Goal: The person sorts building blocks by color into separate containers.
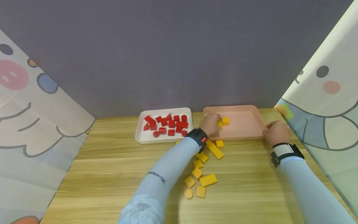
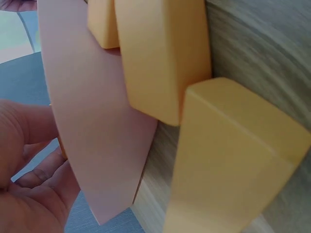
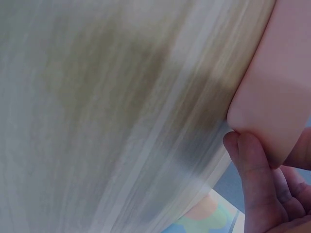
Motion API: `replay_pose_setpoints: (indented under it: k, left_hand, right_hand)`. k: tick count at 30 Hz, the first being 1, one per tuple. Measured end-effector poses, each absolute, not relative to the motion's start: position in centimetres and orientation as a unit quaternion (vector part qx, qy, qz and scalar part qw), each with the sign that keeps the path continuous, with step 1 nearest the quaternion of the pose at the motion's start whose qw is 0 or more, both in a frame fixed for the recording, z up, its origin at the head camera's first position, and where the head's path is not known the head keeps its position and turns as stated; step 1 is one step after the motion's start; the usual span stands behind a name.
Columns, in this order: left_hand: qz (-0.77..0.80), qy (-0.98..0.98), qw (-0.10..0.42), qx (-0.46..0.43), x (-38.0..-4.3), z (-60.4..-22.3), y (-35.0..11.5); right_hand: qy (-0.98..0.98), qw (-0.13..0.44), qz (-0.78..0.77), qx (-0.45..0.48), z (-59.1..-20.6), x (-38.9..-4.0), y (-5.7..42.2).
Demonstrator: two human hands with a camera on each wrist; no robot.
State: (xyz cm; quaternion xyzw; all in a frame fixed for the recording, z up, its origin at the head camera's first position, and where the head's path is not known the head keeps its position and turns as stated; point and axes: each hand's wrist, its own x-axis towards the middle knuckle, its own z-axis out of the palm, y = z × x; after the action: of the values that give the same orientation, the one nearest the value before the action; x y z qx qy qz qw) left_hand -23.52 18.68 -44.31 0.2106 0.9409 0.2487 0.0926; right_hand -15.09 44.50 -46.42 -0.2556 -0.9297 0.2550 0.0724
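My left hand [image 1: 211, 124] reaches over the near left wall of the pink tray [image 1: 240, 137]. Its thumb and fingers pinch a yellow block [image 1: 219, 125], mostly hidden by the hand; only an orange sliver shows behind the tray wall in the left wrist view. Beside it in the tray lies another yellow block [image 1: 226, 121]. At the tray's near right corner, my right hand [image 1: 277, 133] grips the wall between thumb and fingers, as the right wrist view also shows. Just outside the tray, under my left wrist, lie a long yellow block [image 1: 214, 150] and a small yellow block [image 1: 219, 143].
A white tray [image 1: 139, 137] with several red blocks stands left of the pink tray. More yellow pieces lie on the wooden table toward me, among them a rectangular block [image 1: 208, 180] and a round disc [image 1: 188, 193]. A grey panel [image 1: 179, 56] rises behind; printed panels flank both sides.
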Motion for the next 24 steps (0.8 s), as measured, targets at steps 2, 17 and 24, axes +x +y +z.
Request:
replay_pose_setpoints:
  k: [2, 17, 24]
  left_hand:
    - [0.249, 0.942, 0.091, 0.208, -23.36, -44.20, 18.62]
    - [0.241, 0.940, 0.081, 0.227, -23.29, -43.94, 18.63]
    - [0.245, 0.939, 0.074, 0.231, -22.95, -43.64, 18.05]
  right_hand:
    - [-0.929, 0.067, 0.257, -0.259, -46.33, -15.10, 44.43]
    - [-0.929, 0.064, 0.256, -0.261, -46.18, -15.01, 44.23]
    - [-0.931, 0.065, 0.256, -0.254, -46.14, -14.89, 44.43]
